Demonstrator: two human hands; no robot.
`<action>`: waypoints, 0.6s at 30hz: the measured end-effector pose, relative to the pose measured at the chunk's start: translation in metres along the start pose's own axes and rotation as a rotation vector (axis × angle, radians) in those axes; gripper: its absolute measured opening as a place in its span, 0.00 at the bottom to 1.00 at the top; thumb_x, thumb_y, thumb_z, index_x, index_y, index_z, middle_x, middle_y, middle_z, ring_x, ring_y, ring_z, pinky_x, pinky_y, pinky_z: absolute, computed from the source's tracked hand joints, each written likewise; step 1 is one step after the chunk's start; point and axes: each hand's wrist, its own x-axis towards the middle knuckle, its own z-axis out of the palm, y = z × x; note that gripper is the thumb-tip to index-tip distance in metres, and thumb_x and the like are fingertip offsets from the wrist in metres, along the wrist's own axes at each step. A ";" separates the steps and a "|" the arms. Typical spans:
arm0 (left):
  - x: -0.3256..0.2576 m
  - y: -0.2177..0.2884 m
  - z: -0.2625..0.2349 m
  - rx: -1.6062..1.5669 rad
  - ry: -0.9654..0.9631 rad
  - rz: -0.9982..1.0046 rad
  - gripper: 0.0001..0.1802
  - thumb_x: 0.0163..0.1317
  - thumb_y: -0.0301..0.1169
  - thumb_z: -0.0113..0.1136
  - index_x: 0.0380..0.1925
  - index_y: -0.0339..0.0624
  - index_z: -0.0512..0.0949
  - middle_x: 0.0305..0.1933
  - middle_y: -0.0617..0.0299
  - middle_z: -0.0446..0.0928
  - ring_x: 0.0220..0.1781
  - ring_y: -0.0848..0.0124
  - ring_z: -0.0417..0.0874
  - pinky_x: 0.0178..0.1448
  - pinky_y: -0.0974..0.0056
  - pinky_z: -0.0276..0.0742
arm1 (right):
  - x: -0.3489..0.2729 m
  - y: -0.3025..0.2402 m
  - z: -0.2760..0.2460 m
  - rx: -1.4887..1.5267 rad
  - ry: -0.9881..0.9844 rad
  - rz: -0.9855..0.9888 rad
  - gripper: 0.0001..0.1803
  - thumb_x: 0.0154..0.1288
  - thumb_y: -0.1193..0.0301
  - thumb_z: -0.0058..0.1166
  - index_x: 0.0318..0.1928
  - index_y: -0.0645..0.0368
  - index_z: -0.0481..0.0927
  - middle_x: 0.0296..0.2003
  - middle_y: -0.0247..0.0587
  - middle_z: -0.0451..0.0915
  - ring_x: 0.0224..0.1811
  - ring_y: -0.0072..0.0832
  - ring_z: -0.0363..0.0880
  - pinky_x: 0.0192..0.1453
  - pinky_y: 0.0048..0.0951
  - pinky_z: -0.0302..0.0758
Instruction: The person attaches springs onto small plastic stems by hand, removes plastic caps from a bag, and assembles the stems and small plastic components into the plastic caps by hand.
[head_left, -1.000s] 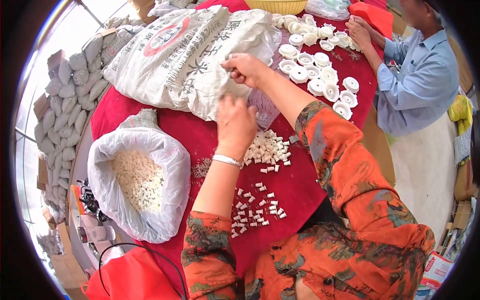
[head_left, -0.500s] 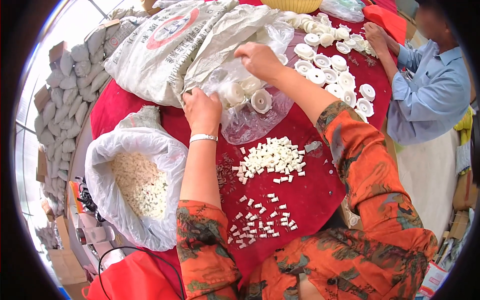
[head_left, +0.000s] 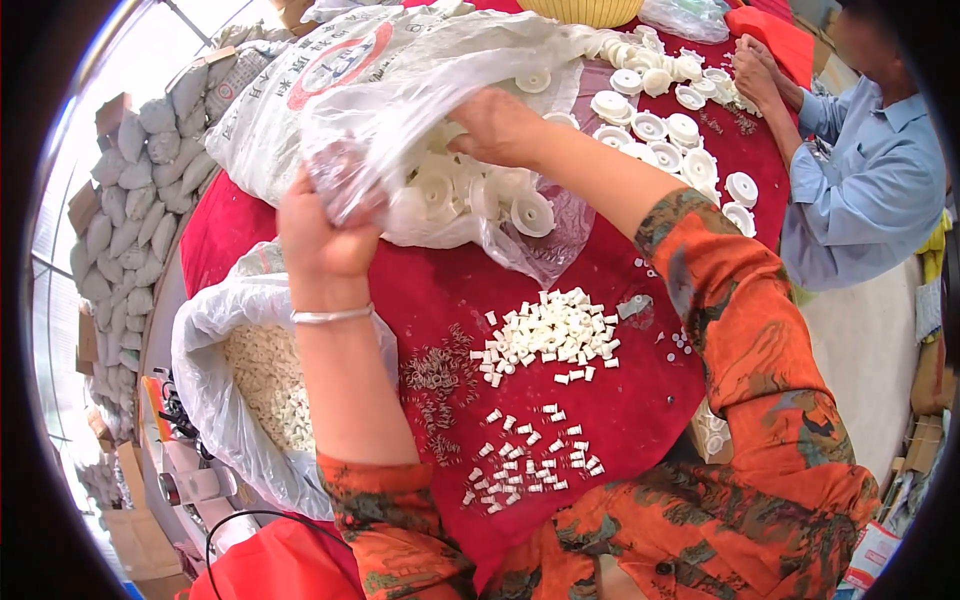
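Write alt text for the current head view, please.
A person's left hand grips a plastic bag of round white parts, right hand at its opening. Small white pieces lie on red cloth; a co-worker is at right.

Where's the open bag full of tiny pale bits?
In the head view, the open bag is on the left, below the big sack and the left hand, partly hidden behind the left forearm.

Free room between plastic bag (head_left: 425, 100) and springs (head_left: 435, 372)
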 end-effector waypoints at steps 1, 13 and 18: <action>-0.007 0.013 -0.003 -0.064 -0.374 -0.127 0.20 0.73 0.33 0.37 0.54 0.30 0.70 0.36 0.58 0.77 0.27 0.68 0.76 0.27 0.64 0.73 | 0.010 -0.002 0.005 0.002 0.007 0.003 0.20 0.63 0.67 0.51 0.56 0.50 0.77 0.55 0.48 0.77 0.56 0.42 0.77 0.59 0.40 0.73; -0.057 -0.013 0.058 1.819 0.299 1.293 0.19 0.62 0.19 0.47 0.54 0.31 0.74 0.58 0.51 0.73 0.50 0.70 0.80 0.48 0.67 0.79 | 0.086 -0.014 0.009 -0.085 -0.333 0.028 0.19 0.55 0.70 0.48 0.47 0.55 0.82 0.46 0.51 0.82 0.50 0.46 0.80 0.54 0.42 0.75; -0.002 -0.085 0.010 2.157 0.396 1.034 0.21 0.60 0.21 0.49 0.54 0.23 0.70 0.58 0.43 0.73 0.43 0.65 0.84 0.40 0.67 0.80 | 0.100 -0.020 -0.003 0.071 -0.247 0.030 0.15 0.60 0.68 0.47 0.43 0.57 0.83 0.41 0.54 0.83 0.46 0.47 0.81 0.50 0.43 0.74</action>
